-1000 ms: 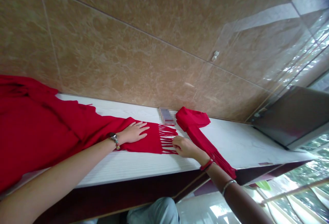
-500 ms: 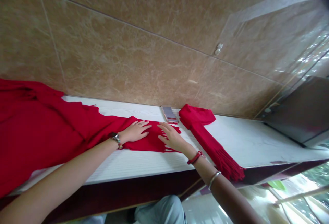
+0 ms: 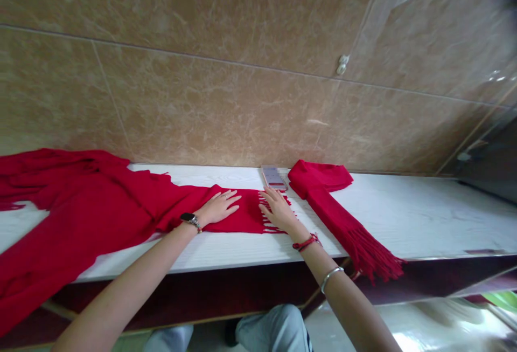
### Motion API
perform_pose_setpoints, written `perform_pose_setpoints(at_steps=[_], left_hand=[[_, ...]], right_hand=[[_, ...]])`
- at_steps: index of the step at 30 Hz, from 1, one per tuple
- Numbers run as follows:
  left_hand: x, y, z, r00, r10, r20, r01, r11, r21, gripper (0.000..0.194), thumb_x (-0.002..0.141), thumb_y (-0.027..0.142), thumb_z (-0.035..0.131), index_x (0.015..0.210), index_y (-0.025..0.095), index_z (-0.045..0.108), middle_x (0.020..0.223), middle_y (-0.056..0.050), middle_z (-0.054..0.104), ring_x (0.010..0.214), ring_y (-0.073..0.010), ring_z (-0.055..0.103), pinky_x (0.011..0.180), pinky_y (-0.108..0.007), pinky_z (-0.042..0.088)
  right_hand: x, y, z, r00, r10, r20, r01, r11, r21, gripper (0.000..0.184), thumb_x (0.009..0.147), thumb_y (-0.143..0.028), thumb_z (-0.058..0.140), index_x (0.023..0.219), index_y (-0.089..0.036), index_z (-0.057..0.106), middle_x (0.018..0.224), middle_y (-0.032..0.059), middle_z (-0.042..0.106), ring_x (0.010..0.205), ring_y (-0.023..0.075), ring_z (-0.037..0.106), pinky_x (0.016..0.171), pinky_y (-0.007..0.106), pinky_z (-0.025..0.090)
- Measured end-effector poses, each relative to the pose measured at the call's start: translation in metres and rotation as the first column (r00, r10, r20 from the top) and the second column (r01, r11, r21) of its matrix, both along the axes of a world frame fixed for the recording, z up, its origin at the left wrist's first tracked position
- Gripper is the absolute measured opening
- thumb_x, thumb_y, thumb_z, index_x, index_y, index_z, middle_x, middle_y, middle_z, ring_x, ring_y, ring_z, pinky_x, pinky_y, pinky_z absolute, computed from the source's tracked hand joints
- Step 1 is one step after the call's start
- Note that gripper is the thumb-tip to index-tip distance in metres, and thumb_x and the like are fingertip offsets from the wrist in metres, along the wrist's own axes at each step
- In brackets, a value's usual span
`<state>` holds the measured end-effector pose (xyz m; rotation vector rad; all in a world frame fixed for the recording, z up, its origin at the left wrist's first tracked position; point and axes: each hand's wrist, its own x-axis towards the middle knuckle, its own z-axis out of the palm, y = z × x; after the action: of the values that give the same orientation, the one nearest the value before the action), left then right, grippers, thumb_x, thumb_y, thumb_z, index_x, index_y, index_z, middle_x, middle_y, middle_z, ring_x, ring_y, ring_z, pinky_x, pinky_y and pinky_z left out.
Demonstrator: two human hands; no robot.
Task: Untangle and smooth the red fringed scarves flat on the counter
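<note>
A long red scarf (image 3: 248, 217) lies along the white tabletop, its fringed end spread flat and the rest bunched in loose folds toward the left. My left hand (image 3: 219, 207) rests palm down on the flat part, fingers spread, with a ring on one finger. Over the fringe at the scarf's right end lies my right hand (image 3: 278, 212), its fingers stretched out. A second red scarf (image 3: 329, 209), folded narrow, sits to the right of that hand with its fringe hanging over the front edge.
A phone (image 3: 275, 178) lies against the wall behind my right hand. The brown marbled wall (image 3: 226, 109) closes off the back of the white tabletop (image 3: 412, 214). My knee (image 3: 274, 328) is below the front edge. A dark object (image 3: 493, 158) stands at the far right.
The camera view has turned and levelled. My right hand has slid slightly right over the fringe, so more flat scarf shows between my hands. My left hand stays on the cloth.
</note>
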<state>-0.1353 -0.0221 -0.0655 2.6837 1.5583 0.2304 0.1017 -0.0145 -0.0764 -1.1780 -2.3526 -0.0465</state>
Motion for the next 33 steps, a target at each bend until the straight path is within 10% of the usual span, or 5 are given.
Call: perform_pose_setpoints(at_steps=[9, 33], left_hand=[[-0.003, 0.002, -0.004, 1.000, -0.006, 0.016, 0.005, 0.998, 0.064, 0.044, 0.091, 0.039, 0.033, 0.130, 0.023, 0.040, 0.139, -0.007, 0.036, 0.128, -0.0174, 0.029, 0.104, -0.035, 0.023], [-0.005, -0.005, -0.007, 1.000, 0.017, 0.021, -0.019, 0.993, 0.120, 0.041, 0.090, 0.029, 0.032, 0.127, 0.017, 0.045, 0.135, -0.009, 0.041, 0.126, -0.0183, 0.035, 0.102, -0.036, 0.029]], right_hand=[[-0.001, 0.004, -0.007, 0.992, -0.068, 0.103, 0.085, 0.982, -0.167, 0.045, 0.089, -0.040, 0.038, 0.127, -0.017, 0.043, 0.135, 0.0130, 0.040, 0.127, 0.0238, 0.030, 0.101, 0.047, 0.024], [0.004, 0.016, -0.010, 0.997, -0.064, 0.036, 0.068, 0.989, -0.133, 0.038, 0.086, -0.030, 0.042, 0.119, -0.013, 0.052, 0.125, 0.0129, 0.051, 0.118, 0.0214, 0.043, 0.098, 0.039, 0.032]])
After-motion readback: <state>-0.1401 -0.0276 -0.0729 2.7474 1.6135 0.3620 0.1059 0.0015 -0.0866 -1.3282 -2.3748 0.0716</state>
